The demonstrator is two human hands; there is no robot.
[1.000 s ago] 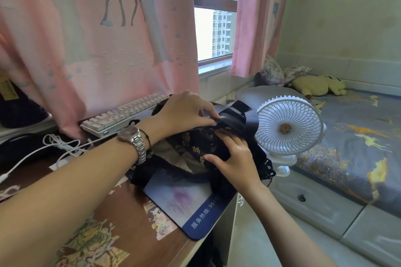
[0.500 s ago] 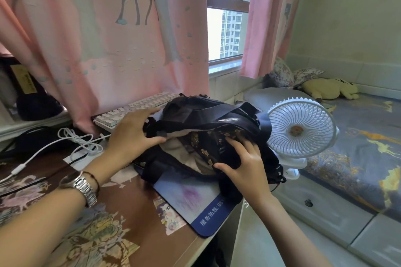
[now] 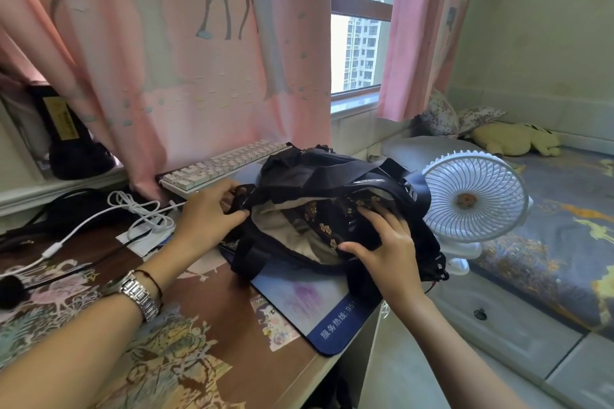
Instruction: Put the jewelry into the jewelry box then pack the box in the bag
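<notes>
On the counter [image 3: 206,335], the left hand [image 3: 207,212] gripped the rim of the black fabric bag [image 3: 319,176], while the right hand [image 3: 382,239] pressed the dark gold-flowered jewelry box [image 3: 327,224] inside its mouth.

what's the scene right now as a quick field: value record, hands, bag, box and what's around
left hand: grips the bag's left edge, holding the opening apart
right hand: pressed on the jewelry box, fingers spread
jewelry box: dark with gold flower print, partly inside the bag
bag: black, open, lying on the desk
fan: white, just right of the bag
keyboard: white, behind the bag
desk: brown, patterned
</notes>
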